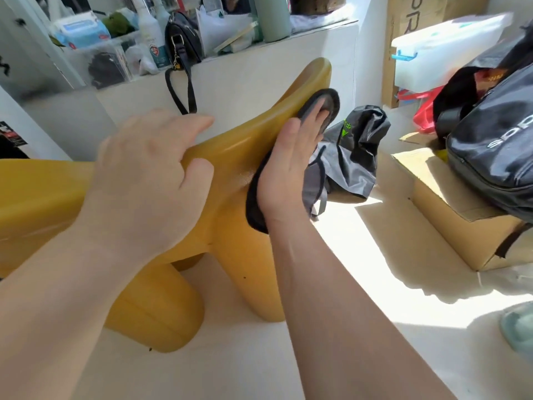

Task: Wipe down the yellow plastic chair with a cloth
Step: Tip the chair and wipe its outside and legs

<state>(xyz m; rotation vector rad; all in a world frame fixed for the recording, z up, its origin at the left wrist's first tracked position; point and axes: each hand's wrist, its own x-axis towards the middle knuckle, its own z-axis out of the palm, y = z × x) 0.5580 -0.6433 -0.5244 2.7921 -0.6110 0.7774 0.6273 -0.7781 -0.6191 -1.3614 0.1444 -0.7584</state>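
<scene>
The black backpack (pixel 490 134) at the right bore white letters, seemingly "SDP", cut off by the frame edge. The tall cardboard box (pixel 403 53) at far right showed large dark letters, "PR" legible. A green mark on the crumpled black bag (pixel 357 145) could not be read.

Floor (pixel 389 284): pale, hard sun patch w/ shadows. Back: white ledge (pixel 245 79), cluttered, incl. white bottle (pixel 150 33), black handbag (pixel 180 39). Rt: cardboard box (pixel 450 226), black backpack (pixel 496 140) on top.
</scene>
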